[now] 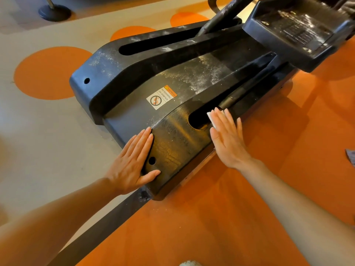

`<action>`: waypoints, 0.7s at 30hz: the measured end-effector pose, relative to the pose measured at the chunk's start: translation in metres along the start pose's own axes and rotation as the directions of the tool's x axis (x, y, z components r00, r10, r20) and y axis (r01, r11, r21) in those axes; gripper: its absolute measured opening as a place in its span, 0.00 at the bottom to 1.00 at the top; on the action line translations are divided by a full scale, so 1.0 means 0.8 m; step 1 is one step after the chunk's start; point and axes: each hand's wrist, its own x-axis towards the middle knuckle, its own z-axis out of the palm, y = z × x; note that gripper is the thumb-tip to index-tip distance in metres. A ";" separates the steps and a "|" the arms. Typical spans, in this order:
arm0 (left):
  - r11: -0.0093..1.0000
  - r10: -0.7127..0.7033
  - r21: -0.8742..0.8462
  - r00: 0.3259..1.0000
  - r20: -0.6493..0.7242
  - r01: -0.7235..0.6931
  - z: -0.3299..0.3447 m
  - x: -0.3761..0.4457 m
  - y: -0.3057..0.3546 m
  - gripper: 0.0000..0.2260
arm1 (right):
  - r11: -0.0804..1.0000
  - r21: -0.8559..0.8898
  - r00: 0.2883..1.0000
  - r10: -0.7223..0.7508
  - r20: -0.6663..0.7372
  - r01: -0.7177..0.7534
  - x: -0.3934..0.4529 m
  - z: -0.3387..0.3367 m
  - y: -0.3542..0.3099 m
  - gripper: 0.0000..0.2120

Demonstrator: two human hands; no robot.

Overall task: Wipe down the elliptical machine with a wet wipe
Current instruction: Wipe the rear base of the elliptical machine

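Pressing flat on the elliptical machine [172, 83] base: left hand [132, 162], fingers straight, at its near end; right hand [228, 135], fingers straight, is pinning a white wet wipe [212, 118] beside the right-side slot [199, 117]. Dusty cover, orange floor [230, 208].

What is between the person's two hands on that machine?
In the head view, a dusty black stretch of the elliptical's rear cover with a small round hole lies between left hand and right hand.

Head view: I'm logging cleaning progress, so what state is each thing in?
Black plastic elliptical base cover: dusty, white specks across top.
White wet wipe: pressed flat under right fingers.
Left hand: flat on cover's near end.
Right hand: flat, pressing wipe.
Black foot pedal: dusty.
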 end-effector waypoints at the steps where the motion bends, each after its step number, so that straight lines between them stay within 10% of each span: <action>1: 1.000 0.004 -0.001 1.000 -0.001 -0.004 0.000 0.000 0.000 0.39 | 1.000 0.005 1.000 -0.010 0.001 0.010 0.000 0.001 0.003 0.32; 7: 1.000 -0.005 -0.006 1.000 -0.006 0.005 0.000 0.001 0.001 0.39 | 0.959 0.039 0.959 0.282 -0.005 -0.282 0.045 -0.021 0.049 0.27; 15: 1.000 -0.009 -0.006 1.000 -0.002 0.009 0.001 0.001 -0.001 0.40 | 0.988 -0.011 0.988 0.152 -0.009 -0.153 0.012 -0.001 0.017 0.33; 21: 1.000 -0.011 0.010 1.000 0.022 0.010 -0.002 0.001 0.000 0.40 | 0.947 -0.029 0.944 0.322 0.070 -0.321 0.052 -0.034 0.056 0.31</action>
